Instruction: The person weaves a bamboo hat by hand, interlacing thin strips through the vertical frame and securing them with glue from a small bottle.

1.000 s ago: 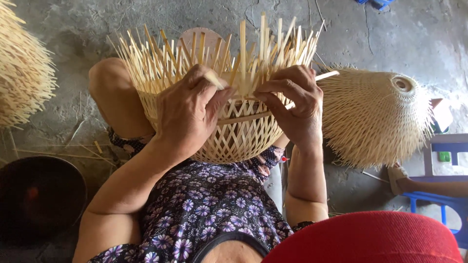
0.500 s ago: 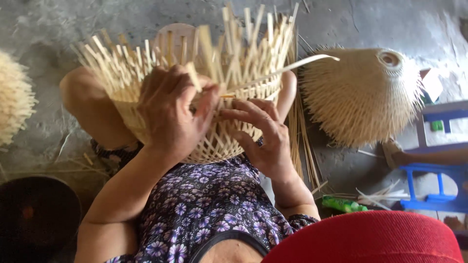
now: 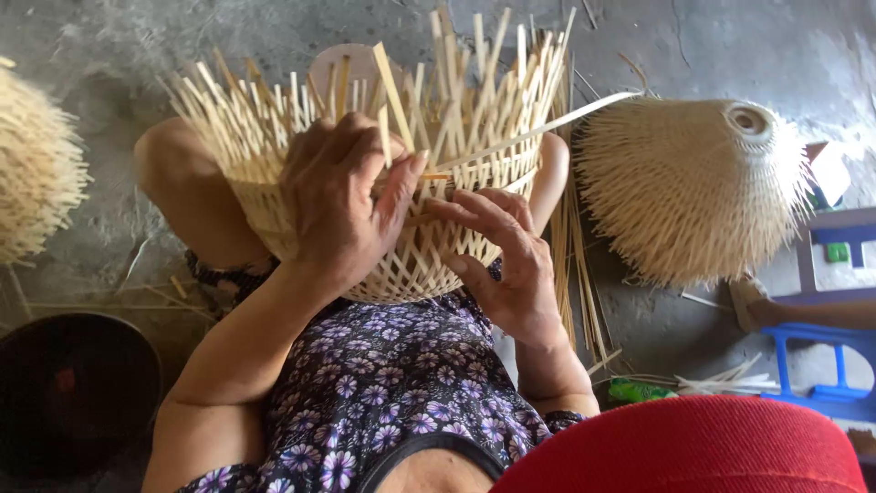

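The grey concrete floor (image 3: pixel 730 36) lay rough and stained under you. On your lap, between your knees, sat the half-woven bamboo basket (image 3: pixel 401 265), its wall latticed and its unfinished upright strips (image 3: pixel 474 82) fanning out at the top.

Your left hand (image 3: pixel 342 205) was draped over the near wall of the basket, fingers curled and closed against the weave, the thumb pressing near the rim. Your right hand (image 3: pixel 506 265) rested against the wall just beside it, fingers spread loosely apart and flat on the lattice, fingertips close to your left thumb. A long thin strip (image 3: pixel 566 117) ran from the point between your hands out to the right.

Beside your right knee lay a bundle of loose strips (image 3: pixel 570 274). Further right sat a finished cone-shaped woven piece (image 3: pixel 693 183), with a blue plastic stool (image 3: pixel 821 365) near it. A similar woven piece (image 3: pixel 32 164) showed at the left edge, and a dark round bowl (image 3: pixel 73 393) sat at lower left.
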